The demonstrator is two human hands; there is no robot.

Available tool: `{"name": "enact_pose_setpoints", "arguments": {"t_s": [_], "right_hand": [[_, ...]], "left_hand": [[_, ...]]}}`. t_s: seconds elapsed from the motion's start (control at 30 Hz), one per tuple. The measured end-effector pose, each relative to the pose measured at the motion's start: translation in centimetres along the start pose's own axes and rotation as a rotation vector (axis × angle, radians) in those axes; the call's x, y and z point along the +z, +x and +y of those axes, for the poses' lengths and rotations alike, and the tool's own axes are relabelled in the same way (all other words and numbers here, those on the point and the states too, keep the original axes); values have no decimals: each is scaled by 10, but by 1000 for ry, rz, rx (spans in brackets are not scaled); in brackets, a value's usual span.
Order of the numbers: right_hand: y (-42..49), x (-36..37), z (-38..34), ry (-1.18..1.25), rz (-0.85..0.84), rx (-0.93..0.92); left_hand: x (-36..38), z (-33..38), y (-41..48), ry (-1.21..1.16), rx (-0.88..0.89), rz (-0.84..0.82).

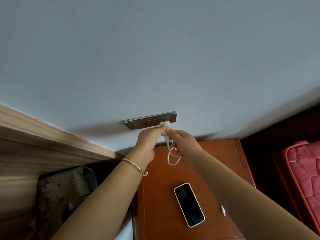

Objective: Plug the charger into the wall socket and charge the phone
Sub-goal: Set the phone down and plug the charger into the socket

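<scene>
A white charger (164, 127) is held right at the metal-framed wall socket (138, 124), its prongs at the right-hand outlet. My left hand (149, 139) pinches the charger from the left. My right hand (184, 141) grips it from the right, where the white cable (173, 157) leaves it and hangs in a loop. The cable's free plug end (223, 209) lies on the orange-brown cabinet top (216, 163), beside my right forearm. A phone (189, 204) with a dark screen and white case lies face up on the cabinet, apart from the cable.
A light wooden board (43, 141) runs along the wall at the left, with cluttered items (65, 193) below it. A red quilted mattress (304, 170) sits at the right, beyond a dark gap.
</scene>
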State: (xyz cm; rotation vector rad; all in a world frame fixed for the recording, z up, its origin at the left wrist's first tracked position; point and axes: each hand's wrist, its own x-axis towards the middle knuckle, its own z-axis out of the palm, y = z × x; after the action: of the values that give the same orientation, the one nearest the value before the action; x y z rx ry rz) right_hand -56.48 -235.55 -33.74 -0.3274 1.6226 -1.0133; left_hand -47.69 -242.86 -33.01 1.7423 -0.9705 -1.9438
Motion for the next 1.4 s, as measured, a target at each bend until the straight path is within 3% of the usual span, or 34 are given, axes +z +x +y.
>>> {"name": "enact_pose_setpoints", "arguments": {"t_s": [0.2,0.33,0.53,0.63,0.77,0.9,1.0,1.1,1.23,1.4], "right_hand": [[0,7,-9,154,-124,36],[1,18,-10,189,-81,38],[1,28,-28,343,124,178],[0,31,-23,282,158,136],[-9,30,-12,147,177,14],[-1,36,-33,394,229,218],[-2,35,-25,260,241,132],[-6,31,-13,127,246,17],[5,40,-36,442,278,287],[11,44,-22,296,297,139]], "left_hand": [[-85,-25,-11,-235,8,-154],[-157,-86,-36,-684,-191,82],[-200,-142,-70,-625,-330,289],[-205,-136,-71,-614,-312,314],[-194,-107,-64,-510,-145,192],[-167,-59,-49,-463,-19,48],[-153,-43,-41,-457,12,-34],[-145,-38,-42,-415,58,-67],[-137,-25,-40,-390,86,-90],[-134,-25,-33,-399,89,-101]]}}
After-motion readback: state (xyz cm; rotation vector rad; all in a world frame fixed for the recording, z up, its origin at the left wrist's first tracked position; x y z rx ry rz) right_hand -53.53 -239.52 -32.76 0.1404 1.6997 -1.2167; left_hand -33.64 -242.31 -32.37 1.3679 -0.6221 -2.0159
